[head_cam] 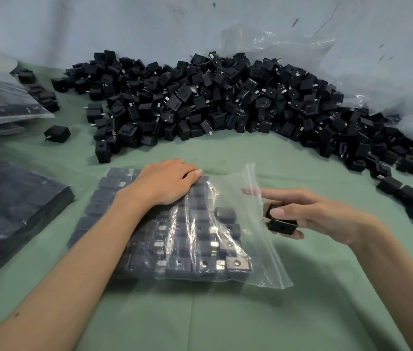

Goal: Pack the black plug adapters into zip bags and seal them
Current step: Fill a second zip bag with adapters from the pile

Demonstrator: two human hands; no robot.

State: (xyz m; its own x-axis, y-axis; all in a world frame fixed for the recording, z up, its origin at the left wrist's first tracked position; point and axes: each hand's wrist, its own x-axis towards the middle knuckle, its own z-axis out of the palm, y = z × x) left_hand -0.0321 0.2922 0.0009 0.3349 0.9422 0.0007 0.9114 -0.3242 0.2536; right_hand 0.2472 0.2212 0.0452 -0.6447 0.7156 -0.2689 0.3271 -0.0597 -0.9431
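A clear zip bag (pixel 235 198) lies on the green table, mostly filled with rows of black plug adapters (pixel 190 249). Its open mouth faces right. My left hand (pixel 165 183) lies palm down on the filled part of the bag, fingers straight. Just right of the bag's mouth, my right hand (pixel 309 214) pinches one or two black adapters (pixel 280 222) between thumb and fingers, with the index finger stretched toward the bag. A big heap of loose black adapters (pixel 213 102) stretches across the back of the table.
Filled bags of adapters (pixel 8 209) lie stacked at the left, with more (pixel 0 102) at the far left back. A large crumpled clear plastic sack (pixel 377 79) leans on the wall behind the heap. Stray adapters (pixel 402 193) lie at the right edge.
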